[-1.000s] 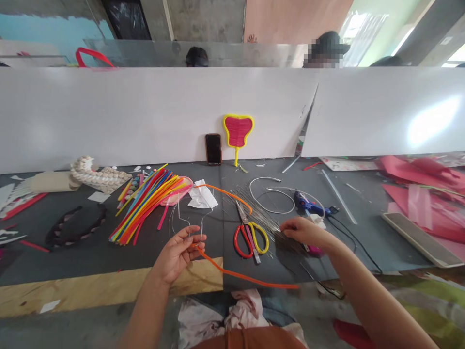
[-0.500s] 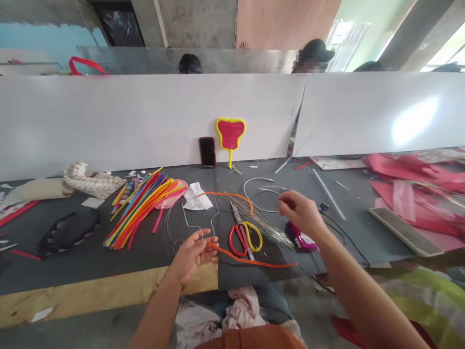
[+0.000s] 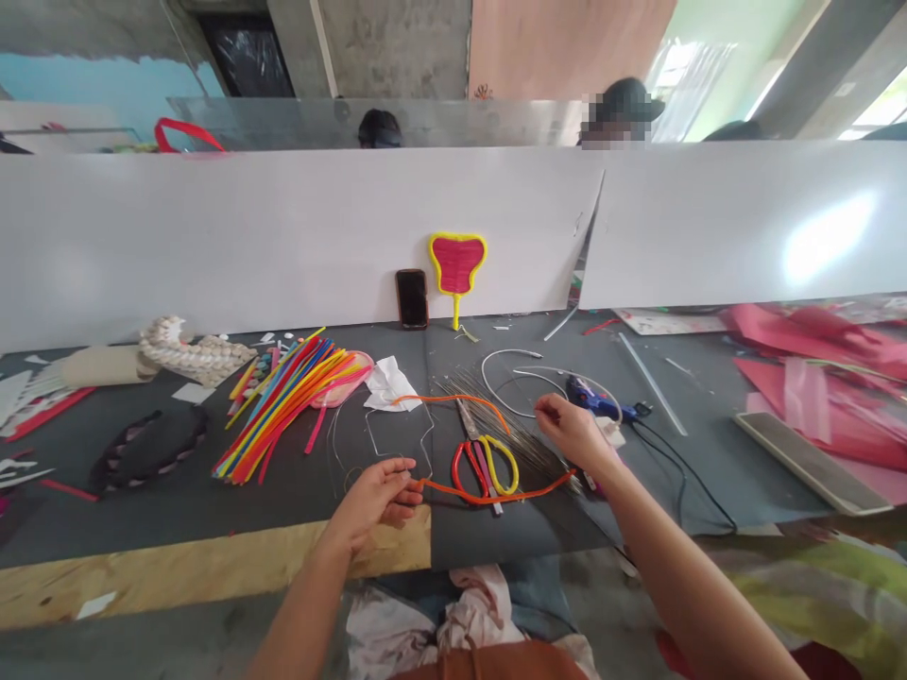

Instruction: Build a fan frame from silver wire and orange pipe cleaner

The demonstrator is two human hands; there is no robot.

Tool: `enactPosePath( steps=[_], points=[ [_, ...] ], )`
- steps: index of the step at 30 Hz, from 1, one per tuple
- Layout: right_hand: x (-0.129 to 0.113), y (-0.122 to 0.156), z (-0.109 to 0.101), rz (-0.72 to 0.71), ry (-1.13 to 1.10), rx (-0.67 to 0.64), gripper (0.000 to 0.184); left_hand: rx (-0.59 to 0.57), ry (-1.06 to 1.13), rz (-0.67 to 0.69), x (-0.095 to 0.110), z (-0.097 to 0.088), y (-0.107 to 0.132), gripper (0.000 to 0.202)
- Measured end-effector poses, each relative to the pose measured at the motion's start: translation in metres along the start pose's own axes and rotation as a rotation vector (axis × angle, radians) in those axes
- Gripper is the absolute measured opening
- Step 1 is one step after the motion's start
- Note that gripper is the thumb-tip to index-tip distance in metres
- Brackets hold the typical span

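Observation:
My left hand (image 3: 375, 501) pinches a thin bent-wire frame (image 3: 429, 444) together with one end of an orange pipe cleaner (image 3: 535, 493). That pipe cleaner stretches rightward across the handles of scissors (image 3: 460, 463), one loop red and one yellow. My right hand (image 3: 573, 430) is closed above a bundle of thin wires (image 3: 524, 425); I cannot make out whether anything is in its fingers. A second orange pipe cleaner (image 3: 460, 397) lies beyond the scissors, one end on crumpled white paper (image 3: 386, 378).
A bundle of coloured pipe cleaners (image 3: 283, 416) and a dark braided band (image 3: 117, 463) lie left. A yellow-edged red fan (image 3: 457, 264) and phone (image 3: 412, 298) lean on the white partition (image 3: 283, 236). Right are a blue glue gun (image 3: 599, 401) with cord and a grey slab (image 3: 808, 463).
My right hand has shifted slightly left and downward, uncovering the blue glue gun. The magenta object is now mostly behind my forearm. The held pipe cleaner's free end has risen a little.

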State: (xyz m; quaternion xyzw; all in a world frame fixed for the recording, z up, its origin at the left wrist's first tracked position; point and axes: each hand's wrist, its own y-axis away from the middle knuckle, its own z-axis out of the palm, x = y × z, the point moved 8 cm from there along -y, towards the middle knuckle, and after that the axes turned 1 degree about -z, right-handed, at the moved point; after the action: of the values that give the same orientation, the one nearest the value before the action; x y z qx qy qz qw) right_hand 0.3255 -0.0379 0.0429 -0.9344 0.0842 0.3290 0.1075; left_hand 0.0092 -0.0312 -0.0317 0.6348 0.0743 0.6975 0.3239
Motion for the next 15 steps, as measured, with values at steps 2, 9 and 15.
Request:
enactPosePath(
  steps=[2, 9, 15],
  points=[
    [-0.002, 0.001, -0.003, 0.009, -0.041, 0.029, 0.014, 0.005, -0.070, -0.013, 0.002, -0.008, 0.002, 0.026],
    [-0.079, 0.023, 0.026, -0.087, -0.701, -0.344, 0.016, 0.058, -0.226, 0.314, 0.073, 0.001, 0.016, 0.024],
    [-0.135, 0.043, 0.095, -0.098, -0.677, -0.784, 0.006, -0.155, 0.110, 0.445, 0.110, 0.061, -0.001, 0.037]
  ],
)
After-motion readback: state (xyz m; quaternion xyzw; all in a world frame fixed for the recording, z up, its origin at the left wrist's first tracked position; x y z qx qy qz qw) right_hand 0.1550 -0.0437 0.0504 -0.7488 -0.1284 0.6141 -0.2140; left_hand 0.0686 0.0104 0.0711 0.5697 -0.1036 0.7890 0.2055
